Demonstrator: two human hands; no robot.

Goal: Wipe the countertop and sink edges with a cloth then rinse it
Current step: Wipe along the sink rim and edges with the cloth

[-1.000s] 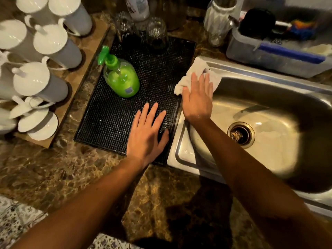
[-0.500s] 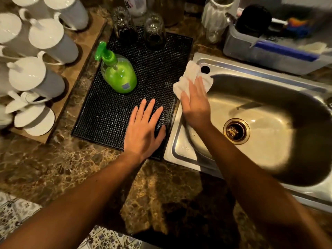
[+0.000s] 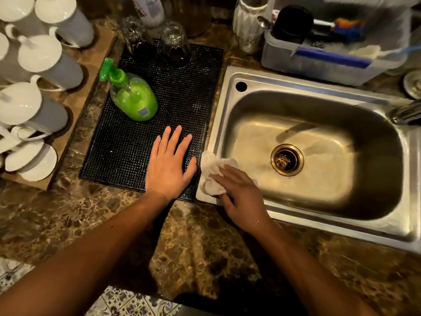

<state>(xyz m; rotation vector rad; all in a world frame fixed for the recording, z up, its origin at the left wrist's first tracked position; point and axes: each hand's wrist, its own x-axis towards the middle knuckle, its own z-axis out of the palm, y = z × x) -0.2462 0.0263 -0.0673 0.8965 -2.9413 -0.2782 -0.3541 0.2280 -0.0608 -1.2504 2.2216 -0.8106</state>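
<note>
1. At the table's (image 3: 57,224) left edge, white mugs (image 3: 43,58) are sitting upside down on a wooden board (image 3: 91,65), some stacked against each other.
2. Just right of the board, a black drying mat (image 3: 141,142) is lying flat on the brown marbled table. A green pump bottle (image 3: 133,100) is standing on its far-left part, and two clear glasses (image 3: 175,45) are resting mouth-down along its far edge.
3. Your left hand (image 3: 169,167) is lying flat on the mat's near-right corner, palm down, fingers spread apart and gripping nothing.
4. Right beside it, your right hand (image 3: 241,199) is pressing the white cloth (image 3: 211,172) onto the near-left corner of the steel sink (image 3: 268,85) rim. The fingers are lying over the cloth rather than curled tightly around it. The cloth is bunched, sitting on the rim's flat edge with part of it reaching toward the basin, just beside the mat's right edge.
5. The basin is lying to the right, with a brass-coloured drain (image 3: 287,159) near its middle and a small round hole (image 3: 241,86) in the rim's far-left corner.
6. Beyond the sink's far edge, a clear plastic tub (image 3: 319,65) is holding dish tools, blurred in this view. A white ribbed jug (image 3: 248,19) is standing to its left.
7. At the sink's right edge, a metal tap part (image 3: 407,112) is showing only partly.
</note>
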